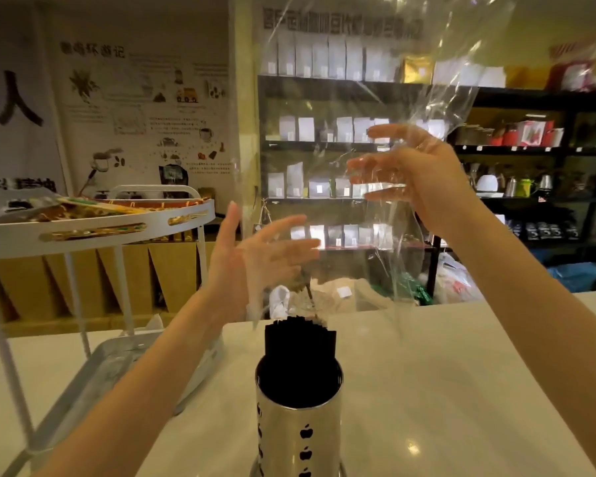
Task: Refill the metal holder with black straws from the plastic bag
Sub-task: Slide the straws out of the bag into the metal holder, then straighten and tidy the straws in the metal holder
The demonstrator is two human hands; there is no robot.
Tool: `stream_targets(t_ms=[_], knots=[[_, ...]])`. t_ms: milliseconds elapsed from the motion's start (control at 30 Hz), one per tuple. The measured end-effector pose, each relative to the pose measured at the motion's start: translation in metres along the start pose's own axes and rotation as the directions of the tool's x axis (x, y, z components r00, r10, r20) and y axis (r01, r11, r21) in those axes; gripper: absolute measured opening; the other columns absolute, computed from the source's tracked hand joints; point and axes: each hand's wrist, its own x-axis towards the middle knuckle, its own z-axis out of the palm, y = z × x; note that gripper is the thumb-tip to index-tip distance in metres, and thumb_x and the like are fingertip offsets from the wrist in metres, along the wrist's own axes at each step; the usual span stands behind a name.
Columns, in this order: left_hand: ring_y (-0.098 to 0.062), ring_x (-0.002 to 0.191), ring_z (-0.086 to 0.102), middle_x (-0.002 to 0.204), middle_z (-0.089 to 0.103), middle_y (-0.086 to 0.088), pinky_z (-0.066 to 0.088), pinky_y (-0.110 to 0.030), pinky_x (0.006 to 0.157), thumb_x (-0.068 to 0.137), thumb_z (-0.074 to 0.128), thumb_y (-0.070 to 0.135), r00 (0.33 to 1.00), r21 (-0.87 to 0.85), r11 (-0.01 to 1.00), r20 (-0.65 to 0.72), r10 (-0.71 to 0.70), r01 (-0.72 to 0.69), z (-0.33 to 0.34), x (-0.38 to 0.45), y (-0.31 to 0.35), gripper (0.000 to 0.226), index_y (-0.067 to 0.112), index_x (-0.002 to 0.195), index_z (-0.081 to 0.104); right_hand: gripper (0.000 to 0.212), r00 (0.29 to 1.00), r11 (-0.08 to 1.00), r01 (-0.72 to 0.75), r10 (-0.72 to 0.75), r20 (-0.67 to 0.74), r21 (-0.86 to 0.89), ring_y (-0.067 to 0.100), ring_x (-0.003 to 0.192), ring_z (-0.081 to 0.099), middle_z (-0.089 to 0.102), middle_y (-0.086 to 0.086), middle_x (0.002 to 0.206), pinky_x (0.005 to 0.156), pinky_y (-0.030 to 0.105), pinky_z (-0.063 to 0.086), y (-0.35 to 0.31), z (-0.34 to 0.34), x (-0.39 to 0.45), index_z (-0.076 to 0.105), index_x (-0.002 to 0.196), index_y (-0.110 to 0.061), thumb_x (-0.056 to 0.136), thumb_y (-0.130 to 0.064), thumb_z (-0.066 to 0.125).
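A shiny metal holder with apple-shaped cutouts stands on the white counter, low in the middle. A bundle of black straws sticks up out of it. Above it hangs a clear plastic bag, mouth down over the straws and looking empty. My left hand is beside the bag's lower left, fingers spread, touching the film. My right hand is higher on the right, fingers spread against the bag's side. Whether either hand grips the film is unclear.
A white wire rack with coloured packets on its top tray stands on the left. A metal tray lies under it on the white counter. Dark shelves with bags and kettles fill the background.
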Motion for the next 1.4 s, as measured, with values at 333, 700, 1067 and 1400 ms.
stream_targets(t_ms=[333, 700, 1067, 1400], knots=[[-0.01, 0.097, 0.066, 0.104, 0.07, 0.004, 0.055, -0.021, 0.077, 0.088, 0.051, 0.019, 0.871, 0.52, 0.815, -0.243, 0.428, -0.255, 0.035, -0.009, 0.015, 0.03, 0.024, 0.117, 0.056, 0.026, 0.987, 0.987, -0.019, 0.044, -0.157, 0.158, 0.025, 0.085, 0.071, 0.074, 0.006, 0.083, 0.066, 0.034, 0.058, 0.0, -0.031, -0.003, 0.055, 0.112, -0.013, 0.086, -0.005, 0.056], [-0.012, 0.092, 0.068, 0.101, 0.068, -0.001, 0.056, -0.022, 0.076, 0.093, 0.039, 0.013, 0.985, 0.274, 0.955, -0.097, 0.146, -0.115, 0.108, -0.002, -0.026, 0.037, 0.023, 0.129, 0.042, 0.036, 0.882, 0.933, -0.341, 0.276, -0.382, -0.112, 0.022, 0.087, 0.068, 0.07, 0.004, 0.091, 0.078, 0.039, 0.057, 0.019, -0.118, -0.05, 0.06, 0.114, -0.009, 0.084, -0.028, 0.065], [-0.009, 0.086, 0.069, 0.108, 0.062, 0.002, 0.056, -0.022, 0.073, 0.087, 0.048, -0.001, 0.998, 0.4, 0.914, -0.031, -0.061, 0.068, 0.139, -0.044, -0.106, 0.067, 0.055, 0.12, 0.031, 0.047, 0.751, 0.65, -0.628, 0.36, -0.554, -0.428, 0.012, 0.032, 0.038, 0.047, 0.006, 0.047, 0.034, 0.017, 0.031, 0.107, -0.15, -0.136, 0.046, 0.055, -0.011, 0.079, -0.048, 0.064], [-0.024, 0.092, 0.069, 0.108, 0.067, -0.015, 0.056, -0.036, 0.079, 0.077, 0.062, -0.005, 0.764, 0.198, 0.769, 0.116, -0.634, 0.608, 0.145, -0.095, -0.166, 0.045, 0.015, 0.116, 0.053, 0.034, 0.689, 0.371, -0.721, 0.475, -0.547, -0.585, 0.023, 0.057, 0.053, 0.054, 0.005, 0.056, 0.058, 0.028, 0.04, 0.176, -0.17, -0.201, 0.057, 0.073, -0.006, 0.091, -0.034, 0.053]])
